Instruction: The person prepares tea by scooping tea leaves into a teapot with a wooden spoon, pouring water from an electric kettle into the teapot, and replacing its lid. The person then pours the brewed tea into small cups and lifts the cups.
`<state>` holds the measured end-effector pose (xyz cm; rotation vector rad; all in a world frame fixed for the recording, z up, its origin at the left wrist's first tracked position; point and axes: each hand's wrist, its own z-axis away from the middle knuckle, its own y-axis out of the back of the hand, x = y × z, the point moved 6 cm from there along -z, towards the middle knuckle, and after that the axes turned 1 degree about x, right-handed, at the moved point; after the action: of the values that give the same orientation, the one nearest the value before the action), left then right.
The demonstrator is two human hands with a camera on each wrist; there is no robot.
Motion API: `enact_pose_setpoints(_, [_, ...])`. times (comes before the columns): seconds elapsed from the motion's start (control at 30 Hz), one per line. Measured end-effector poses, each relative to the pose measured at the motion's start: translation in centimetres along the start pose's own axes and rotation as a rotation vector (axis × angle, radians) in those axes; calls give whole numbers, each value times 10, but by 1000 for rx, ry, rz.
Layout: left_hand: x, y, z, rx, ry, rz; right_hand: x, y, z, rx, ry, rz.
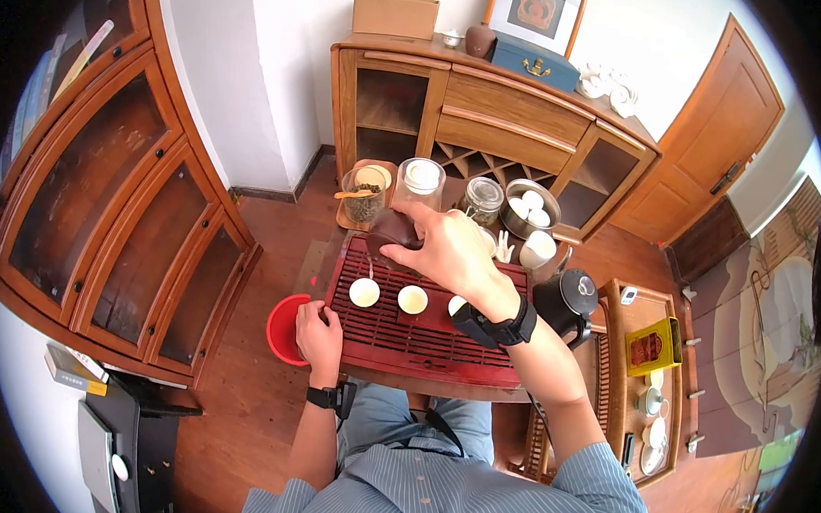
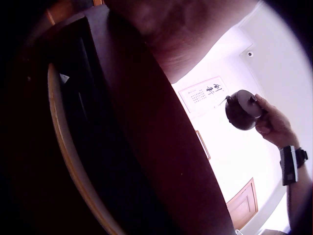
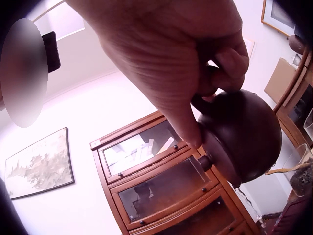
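Observation:
My right hand (image 1: 451,249) grips a dark brown teapot (image 1: 388,238) by its handle above the tea tray (image 1: 371,346). The teapot is tilted, and a thin stream falls from it to the left white cup (image 1: 364,293). In the right wrist view the fingers curl at the handle of the teapot (image 3: 244,137), with the thumb by the lid. The middle cup (image 1: 413,300) contains pale yellow liquid. A third cup (image 1: 456,306) is partly hidden behind the right wrist. My left hand (image 1: 319,336) rests at the tray's left edge, fingers loosely bent, holding nothing.
A red bucket (image 1: 284,329) stands left of the tray. Behind are a glass jar of tea leaves (image 1: 364,201) with a wooden scoop, a lidded jar (image 1: 483,201) and a metal bowl (image 1: 532,206) of white cups. A black kettle (image 1: 567,303) stands at right, near a yellow tin (image 1: 653,348).

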<state>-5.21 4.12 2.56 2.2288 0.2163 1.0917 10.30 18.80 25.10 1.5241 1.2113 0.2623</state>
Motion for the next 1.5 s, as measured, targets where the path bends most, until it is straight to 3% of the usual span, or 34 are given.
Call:
enact_pose_setpoints(0.7, [1, 0, 1, 11, -33, -17, 8, -13, 6, 14, -18, -125])
enact_pose_setpoints(0.97, [-2, -2, 1, -5, -23, 2, 21, -21, 6, -26, -152, -282])
enact_pose_setpoints(1.2, [-3, -2, 0, -11, -17, -2, 44, -35, 5, 83, -184, -402])
enact_pose_setpoints(1.27, [-5, -3, 1, -17, -19, 5, 60, -42, 7, 71, -313, -697])
enact_pose_setpoints(1.3, [-4, -3, 1, 5, -35, 5, 62, -39, 9, 78, -316, -697])
enact_pose_setpoints(1.4, [-3, -2, 1, 30, -65, 12, 75, -43, 25, 9, -628, -1192])
enact_pose_setpoints(1.5, [-3, -2, 1, 28, -76, 12, 90, -37, 42, 86, -605, -1417])
